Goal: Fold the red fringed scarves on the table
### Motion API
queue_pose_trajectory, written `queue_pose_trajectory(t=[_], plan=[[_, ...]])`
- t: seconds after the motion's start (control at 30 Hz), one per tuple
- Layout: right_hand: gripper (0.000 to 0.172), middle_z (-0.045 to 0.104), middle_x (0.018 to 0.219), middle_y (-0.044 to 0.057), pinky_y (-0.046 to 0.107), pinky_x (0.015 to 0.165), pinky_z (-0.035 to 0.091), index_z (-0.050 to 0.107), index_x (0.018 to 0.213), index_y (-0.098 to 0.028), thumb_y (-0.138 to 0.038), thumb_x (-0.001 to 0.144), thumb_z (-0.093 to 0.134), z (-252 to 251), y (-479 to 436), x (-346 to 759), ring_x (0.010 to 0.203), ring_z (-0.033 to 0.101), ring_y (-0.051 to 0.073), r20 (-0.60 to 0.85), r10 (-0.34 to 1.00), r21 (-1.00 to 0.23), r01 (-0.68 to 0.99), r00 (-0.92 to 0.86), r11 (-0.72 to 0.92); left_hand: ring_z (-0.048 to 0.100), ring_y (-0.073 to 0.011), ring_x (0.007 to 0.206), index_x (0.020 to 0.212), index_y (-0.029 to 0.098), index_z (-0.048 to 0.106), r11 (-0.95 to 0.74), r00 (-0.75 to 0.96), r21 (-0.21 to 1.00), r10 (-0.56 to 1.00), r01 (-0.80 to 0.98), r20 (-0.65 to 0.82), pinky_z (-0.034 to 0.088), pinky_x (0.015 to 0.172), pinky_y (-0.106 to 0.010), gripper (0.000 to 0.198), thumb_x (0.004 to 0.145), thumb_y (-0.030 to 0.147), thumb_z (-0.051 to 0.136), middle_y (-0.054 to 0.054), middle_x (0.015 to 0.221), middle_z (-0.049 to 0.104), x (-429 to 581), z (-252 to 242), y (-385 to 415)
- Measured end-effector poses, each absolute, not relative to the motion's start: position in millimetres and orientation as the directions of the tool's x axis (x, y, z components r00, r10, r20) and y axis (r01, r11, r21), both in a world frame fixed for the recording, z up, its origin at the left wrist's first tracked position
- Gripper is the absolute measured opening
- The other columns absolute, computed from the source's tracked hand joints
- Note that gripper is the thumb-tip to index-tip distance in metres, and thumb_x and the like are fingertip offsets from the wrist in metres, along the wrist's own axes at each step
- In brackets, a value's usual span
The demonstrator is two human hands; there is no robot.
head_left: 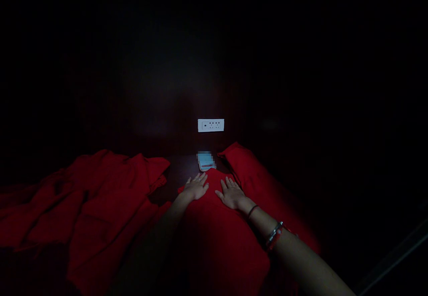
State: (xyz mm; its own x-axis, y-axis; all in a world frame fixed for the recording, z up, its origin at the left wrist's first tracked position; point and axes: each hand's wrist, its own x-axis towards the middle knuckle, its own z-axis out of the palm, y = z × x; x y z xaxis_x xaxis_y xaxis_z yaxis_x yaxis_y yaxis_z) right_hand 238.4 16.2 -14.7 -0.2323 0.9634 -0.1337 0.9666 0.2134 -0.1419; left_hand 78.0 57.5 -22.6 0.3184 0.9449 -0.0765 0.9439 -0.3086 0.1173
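Note:
A length of red cloth (214,229) lies in front of me on a dark surface, its far end fairly smooth. My left hand (197,187) rests flat on its far left part, fingers stretched forward, a ring on one finger. To the right, my right hand (232,193) is spread palm down on the same cloth. Bracelets circle the right wrist. Just beyond the fingertips sits a phone-like, light blue object (206,160), partly blurred by pixels; the cloth's far edge reaches up to it.
Crumpled red cloth (113,198) is heaped at the left. Another folded red cloth (254,175) stretches along the right side. A white socket panel (211,125) is fixed to the dark wall ahead. A faint pale edge (394,260) shows at lower right; the surroundings are very dark.

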Motion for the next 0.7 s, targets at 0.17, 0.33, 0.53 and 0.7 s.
queue_pose_trajectory(t=[0.17,0.33,0.53,0.7], plan=[[0.073,0.002,0.136,0.016,0.035,0.098,0.006,0.009,0.131,-0.006,-0.057,0.078,0.009,-2,10,242,0.123,0.001,0.024,-0.197,0.966,-0.1,0.984,-0.167,0.15,0.005,-0.0187,0.124,0.13,0.017,0.014,-0.243,0.253,0.13,0.965,0.961,-0.064,0.01,0.098,-0.045,0.056,0.08,0.042,0.012,0.002,0.137,0.007,78,-19,52],[0.076,0.005,0.135,0.018,0.035,0.098,0.004,0.014,0.129,-0.001,-0.056,0.078,0.01,2,-6,234,0.123,0.0,0.025,-0.02,0.982,-0.092,0.978,-0.189,0.187,0.008,-0.0186,0.124,0.129,0.017,0.02,-0.264,0.254,0.12,0.962,0.957,0.097,0.009,0.098,-0.044,0.052,0.082,0.039,0.013,-0.001,0.137,0.011,69,-10,39],[0.069,0.004,0.137,0.011,0.034,0.098,0.003,0.012,0.131,-0.012,-0.056,0.078,0.005,-14,-28,236,0.124,-0.002,0.021,-0.052,0.95,-0.151,0.942,-0.309,0.299,0.008,-0.0192,0.124,0.129,0.023,0.016,-0.366,0.368,0.136,0.93,0.921,0.01,0.012,0.098,-0.042,0.056,0.08,0.048,0.012,0.0,0.137,0.011,52,-17,28],[0.067,0.004,0.137,0.011,0.034,0.098,0.003,0.011,0.131,-0.015,-0.056,0.078,0.006,-13,-36,245,0.124,-0.003,0.021,-0.095,0.95,-0.144,0.949,-0.296,0.281,0.007,-0.0196,0.124,0.13,0.024,0.014,-0.329,0.34,0.151,0.939,0.932,-0.049,0.011,0.098,-0.043,0.057,0.079,0.051,0.012,0.001,0.137,0.009,49,-20,27]])
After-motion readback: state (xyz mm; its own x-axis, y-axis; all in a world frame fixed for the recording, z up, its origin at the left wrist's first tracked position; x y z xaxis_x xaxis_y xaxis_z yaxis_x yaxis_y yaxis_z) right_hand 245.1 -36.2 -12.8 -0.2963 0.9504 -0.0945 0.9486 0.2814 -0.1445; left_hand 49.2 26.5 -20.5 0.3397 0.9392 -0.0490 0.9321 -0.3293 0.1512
